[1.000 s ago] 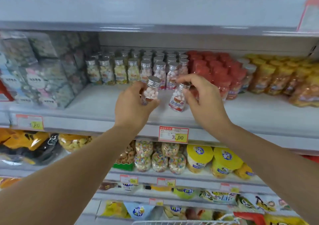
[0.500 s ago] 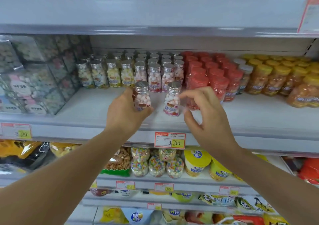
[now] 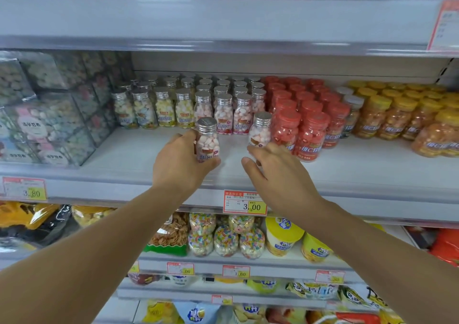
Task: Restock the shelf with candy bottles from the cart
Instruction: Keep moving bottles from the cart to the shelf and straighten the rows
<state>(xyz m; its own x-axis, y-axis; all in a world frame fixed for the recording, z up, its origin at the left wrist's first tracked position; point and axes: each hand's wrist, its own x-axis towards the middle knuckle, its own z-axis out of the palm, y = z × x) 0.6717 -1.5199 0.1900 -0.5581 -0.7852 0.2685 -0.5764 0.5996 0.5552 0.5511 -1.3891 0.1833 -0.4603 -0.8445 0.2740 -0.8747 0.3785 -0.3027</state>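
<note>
My left hand (image 3: 181, 164) grips a small clear candy bottle (image 3: 207, 139) with a silver cap and pink-and-white candies, held upright just above the white shelf (image 3: 139, 157). A second such bottle (image 3: 260, 130) stands on the shelf next to the red jars. My right hand (image 3: 278, 172) is just below and in front of it, fingers loosely spread, fingertips at its base. Whether they touch it is unclear. Rows of the same silver-capped bottles (image 3: 198, 100) fill the back of the shelf.
Red-lidded jars (image 3: 305, 122) stand right of the bottles, then orange jars with yellow lids (image 3: 402, 117). Clear candy boxes (image 3: 47, 114) are stacked at the left. A 3.00 price tag (image 3: 244, 203) hangs on the shelf edge. Lower shelves hold candy bags and tubs.
Both hands moved forward and down to the shelf. My right hand set its bottle down beside the red jars and let go; my left hand still holds its bottle.
</note>
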